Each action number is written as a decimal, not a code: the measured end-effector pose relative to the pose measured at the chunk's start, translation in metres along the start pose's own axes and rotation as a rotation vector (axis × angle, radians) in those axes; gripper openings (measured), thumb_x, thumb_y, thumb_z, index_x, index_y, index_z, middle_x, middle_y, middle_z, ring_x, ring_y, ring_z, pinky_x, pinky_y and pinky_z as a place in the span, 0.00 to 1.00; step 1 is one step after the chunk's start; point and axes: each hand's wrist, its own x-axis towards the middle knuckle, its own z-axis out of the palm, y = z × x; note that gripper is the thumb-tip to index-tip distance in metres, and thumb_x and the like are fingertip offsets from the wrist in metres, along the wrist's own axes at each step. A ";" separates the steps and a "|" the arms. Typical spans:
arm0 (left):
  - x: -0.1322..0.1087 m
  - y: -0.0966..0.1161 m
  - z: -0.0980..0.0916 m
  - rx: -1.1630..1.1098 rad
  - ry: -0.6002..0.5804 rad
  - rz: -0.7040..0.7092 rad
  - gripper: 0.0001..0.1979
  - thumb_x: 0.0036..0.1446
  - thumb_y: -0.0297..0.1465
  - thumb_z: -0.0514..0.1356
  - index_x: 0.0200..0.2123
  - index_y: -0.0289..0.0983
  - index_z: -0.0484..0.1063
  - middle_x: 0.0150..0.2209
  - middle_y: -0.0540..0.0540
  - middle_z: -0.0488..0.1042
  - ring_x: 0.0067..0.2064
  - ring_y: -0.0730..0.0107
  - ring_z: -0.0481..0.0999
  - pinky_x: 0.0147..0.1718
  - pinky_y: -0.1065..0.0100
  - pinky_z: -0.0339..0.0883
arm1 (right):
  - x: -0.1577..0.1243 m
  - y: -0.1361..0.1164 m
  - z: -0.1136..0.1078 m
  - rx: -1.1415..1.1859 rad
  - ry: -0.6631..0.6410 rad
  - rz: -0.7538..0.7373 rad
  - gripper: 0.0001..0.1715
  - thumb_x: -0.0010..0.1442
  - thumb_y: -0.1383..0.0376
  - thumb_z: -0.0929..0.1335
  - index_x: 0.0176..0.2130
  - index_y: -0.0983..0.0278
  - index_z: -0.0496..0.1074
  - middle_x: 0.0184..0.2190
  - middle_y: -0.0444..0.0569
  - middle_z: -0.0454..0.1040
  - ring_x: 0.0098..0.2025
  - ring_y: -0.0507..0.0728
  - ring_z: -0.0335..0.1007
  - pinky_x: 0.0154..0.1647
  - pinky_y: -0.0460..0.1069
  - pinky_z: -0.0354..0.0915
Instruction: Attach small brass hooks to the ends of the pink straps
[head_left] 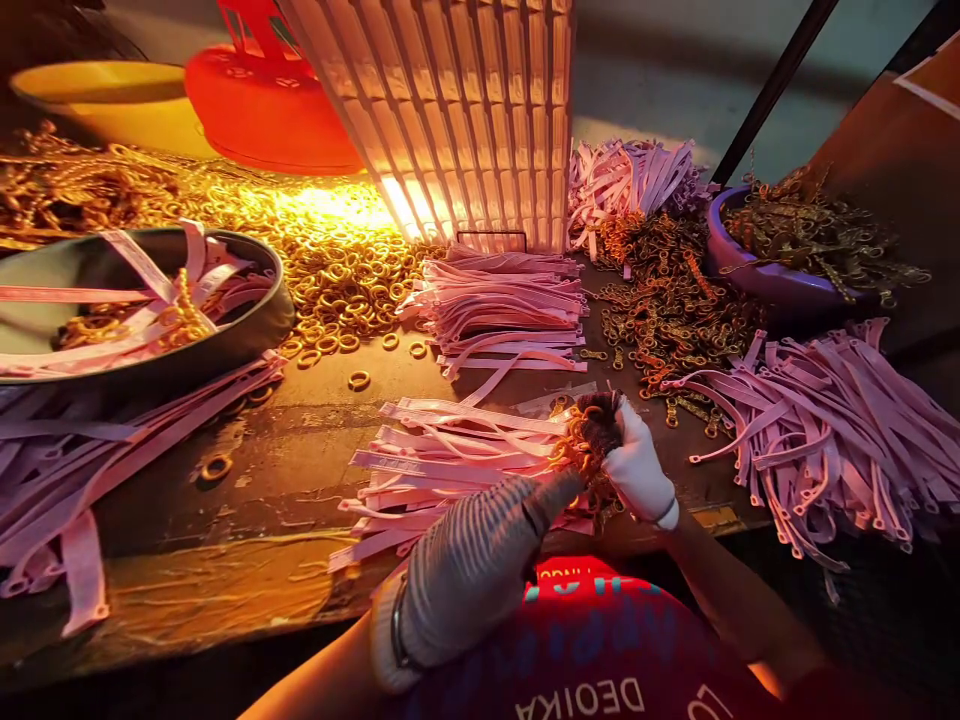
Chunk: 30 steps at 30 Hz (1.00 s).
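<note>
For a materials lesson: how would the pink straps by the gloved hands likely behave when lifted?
The pink straps are probably floppy: similar straps droop off the table. Thin and narrow, each looks light. Loosely fanned, they may splay.

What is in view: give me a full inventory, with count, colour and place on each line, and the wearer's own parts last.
Table: one, brown, across the middle
Basin: one, yellow, far left back
Plastic object: one, red, beside the basin
Ribbed panel: one, translucent, back middle
Oval bowl: one, dark greenish, left
Round bowl: one, purple, right
Pole: one, black, upper right
Rings: too many to count, gold, heaped left of centre
Metal links: too many to count, dark gold, right of centre
Straps: too many to count, pink, bundled left, centre and right
Shirt: one, red, bottom
Left hand: one, grey striped glove, bottom centre
Right hand: one, white glove, right of centre
</note>
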 end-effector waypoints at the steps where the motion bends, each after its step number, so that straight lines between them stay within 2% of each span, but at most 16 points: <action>1: 0.002 0.001 -0.003 -0.185 0.030 -0.122 0.18 0.58 0.28 0.60 0.51 0.43 0.78 0.31 0.46 0.78 0.29 0.67 0.74 0.31 0.68 0.70 | 0.000 -0.002 -0.001 0.004 -0.015 -0.012 0.12 0.61 0.59 0.70 0.45 0.61 0.71 0.39 0.47 0.75 0.40 0.53 0.70 0.45 0.49 0.69; 3: 0.009 0.000 -0.005 -0.560 0.113 -0.371 0.11 0.58 0.34 0.62 0.44 0.39 0.79 0.28 0.46 0.76 0.27 0.70 0.71 0.26 0.71 0.66 | -0.004 -0.009 0.001 0.026 -0.081 -0.016 0.13 0.61 0.59 0.71 0.46 0.60 0.71 0.40 0.47 0.75 0.40 0.53 0.71 0.45 0.48 0.70; 5: 0.016 -0.004 -0.002 -0.812 0.163 -0.515 0.14 0.58 0.40 0.62 0.39 0.37 0.78 0.26 0.46 0.74 0.23 0.73 0.67 0.19 0.73 0.58 | -0.011 -0.016 0.005 0.043 -0.185 0.000 0.13 0.62 0.60 0.71 0.46 0.60 0.71 0.39 0.46 0.75 0.39 0.52 0.72 0.42 0.47 0.70; 7: 0.020 -0.007 0.005 -0.902 0.146 -0.568 0.17 0.58 0.44 0.62 0.39 0.36 0.77 0.25 0.47 0.72 0.20 0.77 0.62 0.16 0.75 0.50 | -0.017 -0.021 0.010 0.001 -0.288 -0.016 0.11 0.64 0.62 0.70 0.48 0.60 0.71 0.38 0.45 0.75 0.37 0.51 0.72 0.42 0.46 0.70; 9: 0.020 -0.009 0.014 -0.924 0.141 -0.606 0.17 0.57 0.44 0.64 0.40 0.36 0.75 0.24 0.49 0.71 0.20 0.80 0.60 0.17 0.76 0.49 | -0.021 -0.025 0.014 -0.094 -0.341 -0.076 0.11 0.66 0.64 0.68 0.49 0.60 0.71 0.39 0.46 0.76 0.38 0.52 0.73 0.43 0.47 0.70; 13: 0.012 -0.008 0.027 -0.805 0.310 -0.581 0.17 0.55 0.40 0.68 0.43 0.37 0.71 0.28 0.50 0.73 0.25 0.77 0.67 0.23 0.75 0.61 | -0.026 -0.026 0.016 -0.306 -0.333 -0.183 0.14 0.67 0.68 0.65 0.52 0.61 0.69 0.42 0.50 0.78 0.43 0.55 0.75 0.46 0.48 0.70; 15: 0.009 -0.008 0.029 -0.702 0.358 -0.534 0.16 0.57 0.40 0.67 0.43 0.37 0.70 0.28 0.50 0.73 0.25 0.77 0.68 0.24 0.75 0.62 | -0.028 -0.026 0.017 -0.495 -0.302 -0.219 0.14 0.66 0.69 0.64 0.52 0.63 0.69 0.43 0.52 0.77 0.44 0.57 0.75 0.47 0.50 0.70; 18: 0.011 -0.008 0.027 -0.688 0.331 -0.505 0.12 0.58 0.39 0.65 0.39 0.38 0.69 0.24 0.53 0.70 0.23 0.78 0.64 0.22 0.76 0.59 | -0.029 -0.026 0.020 -0.943 -0.303 -0.232 0.10 0.63 0.70 0.64 0.45 0.65 0.70 0.39 0.55 0.76 0.40 0.59 0.73 0.42 0.51 0.68; 21: 0.021 -0.011 0.021 -0.870 0.278 -0.564 0.12 0.56 0.37 0.66 0.36 0.38 0.69 0.21 0.56 0.64 0.21 0.81 0.59 0.19 0.78 0.54 | -0.023 -0.027 0.024 -1.248 -0.374 -0.244 0.05 0.58 0.69 0.66 0.38 0.64 0.70 0.35 0.53 0.73 0.35 0.59 0.70 0.37 0.51 0.65; 25: 0.040 -0.019 0.014 -1.015 0.279 -0.656 0.12 0.49 0.32 0.69 0.35 0.36 0.70 0.24 0.54 0.66 0.21 0.82 0.59 0.19 0.79 0.53 | -0.014 -0.027 0.029 -1.334 -0.368 -0.341 0.07 0.53 0.67 0.67 0.36 0.63 0.70 0.32 0.53 0.72 0.33 0.60 0.67 0.34 0.53 0.61; 28: 0.050 -0.020 0.008 -1.054 0.270 -0.671 0.13 0.47 0.32 0.70 0.33 0.36 0.70 0.22 0.55 0.64 0.20 0.83 0.57 0.18 0.80 0.51 | -0.009 -0.026 0.030 -1.319 -0.352 -0.443 0.08 0.51 0.66 0.68 0.35 0.63 0.70 0.34 0.56 0.73 0.37 0.62 0.67 0.36 0.54 0.61; 30: 0.055 -0.018 0.005 -1.067 0.252 -0.667 0.14 0.46 0.33 0.71 0.32 0.36 0.69 0.20 0.57 0.61 0.19 0.84 0.55 0.16 0.80 0.48 | -0.005 -0.027 0.027 -1.238 -0.342 -0.377 0.06 0.55 0.65 0.67 0.36 0.63 0.70 0.35 0.56 0.74 0.37 0.61 0.68 0.37 0.53 0.60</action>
